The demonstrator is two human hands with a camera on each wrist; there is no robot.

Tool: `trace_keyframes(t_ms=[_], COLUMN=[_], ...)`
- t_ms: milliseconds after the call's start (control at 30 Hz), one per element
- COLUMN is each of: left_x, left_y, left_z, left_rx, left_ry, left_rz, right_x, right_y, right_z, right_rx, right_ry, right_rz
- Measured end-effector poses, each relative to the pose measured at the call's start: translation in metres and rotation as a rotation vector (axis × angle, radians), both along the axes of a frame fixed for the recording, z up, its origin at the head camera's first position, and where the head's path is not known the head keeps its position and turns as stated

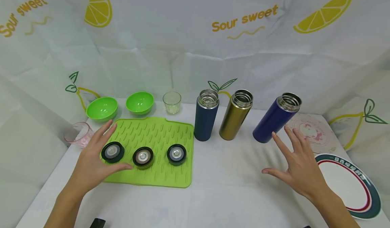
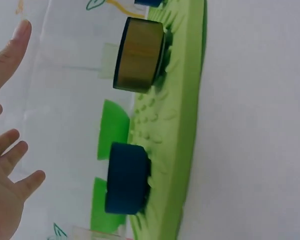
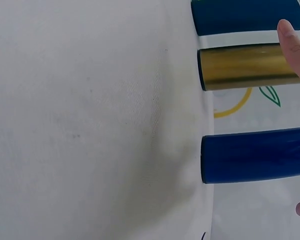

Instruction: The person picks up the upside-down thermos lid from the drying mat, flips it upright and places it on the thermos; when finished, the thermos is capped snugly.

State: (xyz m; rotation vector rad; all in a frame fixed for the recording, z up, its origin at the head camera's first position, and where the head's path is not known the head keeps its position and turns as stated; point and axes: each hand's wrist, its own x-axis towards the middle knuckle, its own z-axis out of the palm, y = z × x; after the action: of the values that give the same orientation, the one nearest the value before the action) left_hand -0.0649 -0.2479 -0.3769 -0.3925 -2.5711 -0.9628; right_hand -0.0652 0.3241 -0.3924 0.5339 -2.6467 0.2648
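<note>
My left hand (image 1: 95,158) hovers over the left edge of a green ridged mat (image 1: 164,129), fingers spread and holding nothing. Three bottle lids lie on the mat: a left lid (image 1: 112,152) nearest that hand, a gold-sided lid (image 1: 143,157) and a right lid (image 1: 176,154). In the left wrist view the nearest lid (image 2: 127,178) has a blue side. My right hand (image 1: 300,165), fingers also spread, is in front of an uncapped royal-blue bottle (image 1: 271,121). Left of it stand an uncapped gold bottle (image 1: 234,118) and an uncapped dark teal-blue bottle (image 1: 206,119).
Behind the mat are two green bowls (image 1: 102,108) and a clear glass (image 1: 172,103). A pinkish glass (image 1: 80,135) stands at the left edge. To the right lie a pink patterned board (image 1: 315,133) and an oval white plate with a green rim (image 1: 373,190). A white printed cloth hangs behind.
</note>
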Motion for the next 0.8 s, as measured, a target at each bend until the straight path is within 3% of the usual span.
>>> trace_keyframes(t_ms=[200, 533, 633, 800], left_x=[0.005, 0.004, 0.003, -0.002], left_y=[-0.014, -0.034, -0.039, -0.043], left_z=[-0.014, -0.04, -0.046, -0.052], left_rx=[0.06, 0.112, 0.105, 0.084], left_ry=[-0.057, -0.288, -0.339, -0.348], left_rz=[0.041, 0.115, 0.118, 0.118], right_x=[0.001, 0.003, 0.003, 0.0], right_y=[-0.003, -0.015, -0.018, -0.021], right_z=[-0.001, -0.004, -0.008, -0.015], right_rx=[-0.026, -0.085, -0.127, -0.217], right_ry=[-0.02, -0.145, -0.133, -0.087], right_rz=[0.013, -0.029, -0.01, 0.05])
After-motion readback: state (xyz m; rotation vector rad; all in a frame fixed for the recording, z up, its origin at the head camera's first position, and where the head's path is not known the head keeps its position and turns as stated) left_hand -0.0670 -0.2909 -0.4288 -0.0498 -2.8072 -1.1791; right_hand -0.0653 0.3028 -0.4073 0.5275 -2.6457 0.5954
